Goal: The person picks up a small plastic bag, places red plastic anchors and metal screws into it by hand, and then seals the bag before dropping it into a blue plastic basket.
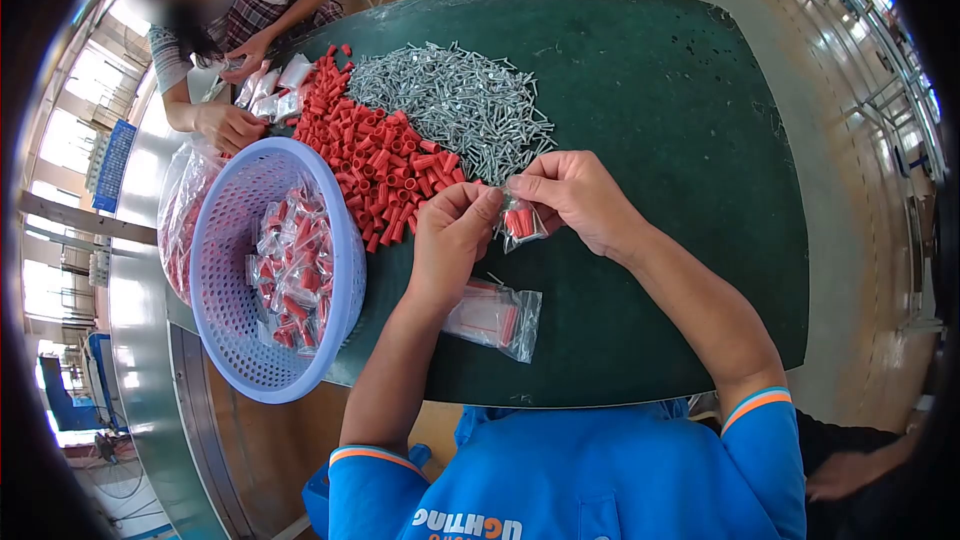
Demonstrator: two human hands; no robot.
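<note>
Both of the person's hands meet near the middle of the green table (680, 120), pinching one small clear bag (520, 223) between them. The left hand (452, 240) has its grip clenched on the bag's upper edge with thumb and fingertips; the right hand (572, 192) grips the same edge from the 3 o'clock side. The bag hangs just below the fingers and shows a few red pieces inside.

At 6 o'clock from the hands, a stack of empty clear bags (495, 315) with red strips lies flat on the table, close under the left wrist. At 10 o'clock from the hands spreads a pile of red plastic caps (375, 155), and right beside it, at 12 o'clock, a heap of silver screws (450, 100); the two piles touch along their edges.

At 9 o'clock, a lilac plastic basket (225, 240) overhangs the table's edge and holds filled bags (292, 270). Beyond it sits a larger clear sack of red pieces (180, 215).

At 11 o'clock, another person's hands (230, 125) work over more small bags at the far corner.
</note>
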